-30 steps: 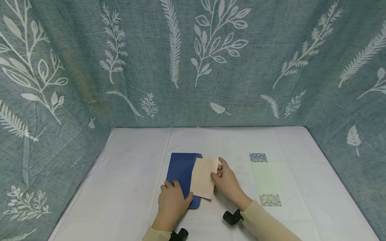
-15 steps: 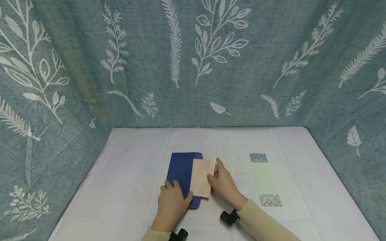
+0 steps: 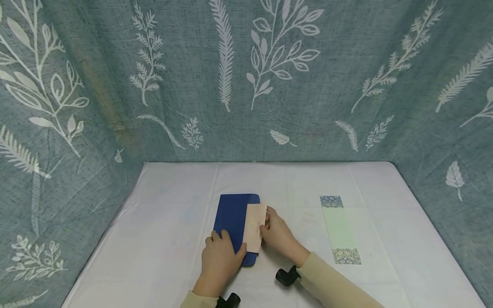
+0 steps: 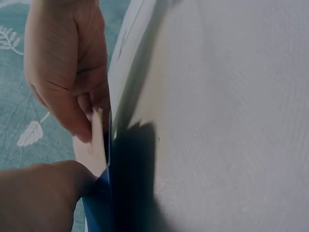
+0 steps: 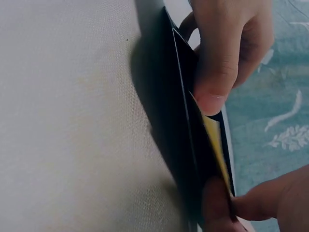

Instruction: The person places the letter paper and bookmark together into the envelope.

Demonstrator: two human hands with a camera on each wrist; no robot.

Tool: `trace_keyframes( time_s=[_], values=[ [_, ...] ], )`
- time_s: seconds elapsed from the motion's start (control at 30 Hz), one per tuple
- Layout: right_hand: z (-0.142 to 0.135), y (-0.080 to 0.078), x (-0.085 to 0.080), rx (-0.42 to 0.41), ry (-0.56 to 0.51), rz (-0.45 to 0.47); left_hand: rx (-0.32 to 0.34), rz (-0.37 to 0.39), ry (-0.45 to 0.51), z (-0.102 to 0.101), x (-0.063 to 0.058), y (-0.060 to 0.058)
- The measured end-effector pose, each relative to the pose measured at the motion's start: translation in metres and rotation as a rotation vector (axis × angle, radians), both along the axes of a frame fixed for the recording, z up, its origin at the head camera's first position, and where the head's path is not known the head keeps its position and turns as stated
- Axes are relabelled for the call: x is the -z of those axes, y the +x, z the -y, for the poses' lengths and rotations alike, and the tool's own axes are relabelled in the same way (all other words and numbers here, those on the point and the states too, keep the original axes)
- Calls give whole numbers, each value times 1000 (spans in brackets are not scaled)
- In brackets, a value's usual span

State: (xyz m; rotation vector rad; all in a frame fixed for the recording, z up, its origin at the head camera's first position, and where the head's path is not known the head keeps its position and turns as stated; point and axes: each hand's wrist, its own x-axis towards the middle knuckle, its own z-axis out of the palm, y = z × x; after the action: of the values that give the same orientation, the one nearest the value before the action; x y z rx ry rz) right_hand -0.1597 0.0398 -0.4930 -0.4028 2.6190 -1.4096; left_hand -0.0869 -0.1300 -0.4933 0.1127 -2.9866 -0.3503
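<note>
A dark blue folder [image 3: 234, 214] lies near the middle of the table. My left hand [image 3: 220, 259] grips its near left part, and the thumb [image 4: 72, 176] presses the folder's edge in the left wrist view. Layers of the folder stand slightly apart in the right wrist view. A beige sheet [image 3: 254, 226], maybe folded, has its left part hidden inside the folder and its right part sticking out. My right hand [image 3: 281, 237] pinches the sheet's right edge between thumb and fingers; in the left wrist view the sheet [image 4: 99, 145] shows edge-on.
To the right, a pale green strip [image 3: 340, 226] with patterned ends lies flat on the white tablecloth [image 3: 292, 184]. A grey-green leaf-print curtain [image 3: 239, 128] hangs behind and at both sides. Black camera mounts [image 3: 288, 276] are worn on the wrists.
My right hand has moved left with the beige sheet, and less of the sheet shows outside the blue folder. The left hand has stayed in place on the folder.
</note>
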Motion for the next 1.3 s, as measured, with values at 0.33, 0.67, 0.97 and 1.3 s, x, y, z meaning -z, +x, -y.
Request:
trace_keyframes(
  time_s=[0.33,0.67,0.97,1.3],
  values=[
    [-1,-3,3,-46,58,36,19,7,53,-4,-7,3],
    [2,-10,1,-37,46,82,16,21,90,-2,-8,5],
    [1,-14,0,15,53,101,10,16,112,0,-9,4],
    [11,-18,-5,24,-22,102,12,47,120,0,-11,5]
  ],
)
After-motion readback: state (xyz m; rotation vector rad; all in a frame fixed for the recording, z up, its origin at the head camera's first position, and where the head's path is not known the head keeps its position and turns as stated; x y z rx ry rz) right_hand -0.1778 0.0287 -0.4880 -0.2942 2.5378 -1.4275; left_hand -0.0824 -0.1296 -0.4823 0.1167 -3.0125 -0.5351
